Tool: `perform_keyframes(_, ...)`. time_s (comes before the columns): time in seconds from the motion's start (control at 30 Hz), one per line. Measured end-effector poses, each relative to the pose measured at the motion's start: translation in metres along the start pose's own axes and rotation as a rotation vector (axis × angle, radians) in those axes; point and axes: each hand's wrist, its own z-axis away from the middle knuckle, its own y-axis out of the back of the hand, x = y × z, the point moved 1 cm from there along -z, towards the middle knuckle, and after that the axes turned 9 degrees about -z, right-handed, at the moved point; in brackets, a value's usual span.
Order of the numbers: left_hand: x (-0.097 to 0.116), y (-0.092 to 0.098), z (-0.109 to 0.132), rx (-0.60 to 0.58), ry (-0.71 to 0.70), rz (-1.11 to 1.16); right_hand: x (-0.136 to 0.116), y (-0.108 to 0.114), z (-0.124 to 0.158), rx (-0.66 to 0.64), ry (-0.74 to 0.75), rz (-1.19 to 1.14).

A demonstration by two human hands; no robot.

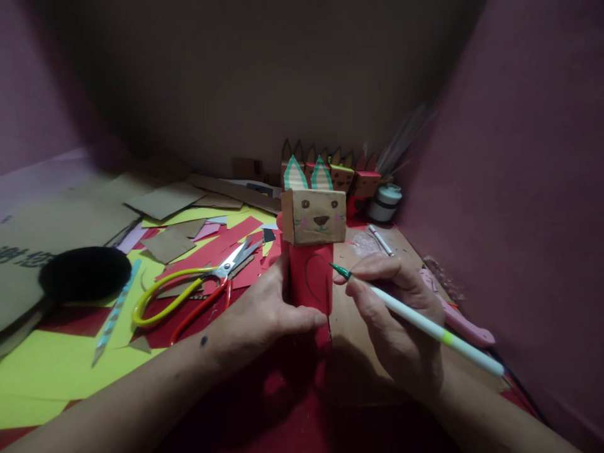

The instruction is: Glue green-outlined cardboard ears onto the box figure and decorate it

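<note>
A person's left hand point(271, 305) curls round the red body of a cardboard-headed figure point(311, 264), thumb across its lower front, in the forward-looking head view. The figure stands upright in that grip, beside the fingertips of the right hand point(401, 333), which pinches a green-tipped marker point(418, 318) between thumb and fingers. The marker's tip points at the body near a curved dark line; whether it touches cannot be told.

One pair of scissors point(221, 270), its blades parted, lies just beyond the left hand, with one striped pencil point(116, 313) farther to its left. Beyond both hands stand at least four more eared figures point(341, 178) and one pale container point(383, 202). One white pen point(380, 240) lies just past the right hand, one pink tool point(467, 327) to its right.

The left hand's other fingers are largely hidden behind the figure. The rear figures overlap in shadow, the right hand covers part of the pink tool, and both forearms run out of frame.
</note>
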Motion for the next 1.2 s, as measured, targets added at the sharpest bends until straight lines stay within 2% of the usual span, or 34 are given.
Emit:
perform_keyframes(0.13,-0.001,-0.0003,-0.0002,-0.018,-0.001,-0.009,0.0025,-0.0017,0.0005,0.035,-0.008,-0.009)
perform_keyframes(0.5,-0.0019,-0.0019,0.0013,0.023,-0.005,-0.025,0.0033,0.0007,0.0007,0.002,-0.039,0.009)
perform_keyframes(0.9,-0.0004,-0.0025,0.0008,0.011,-0.009,0.003,0.0006,-0.0034,-0.0017,0.063,-0.04,-0.032)
perform_keyframes(1.1,-0.0008,-0.004,0.0025,0.014,0.024,0.013,0.0031,-0.0026,-0.0014,0.006,-0.01,-0.062)
perform_keyframes(1.2,-0.0028,-0.003,0.0023,0.001,0.035,-0.001,0.0046,-0.0035,-0.0007,0.068,-0.03,-0.085)
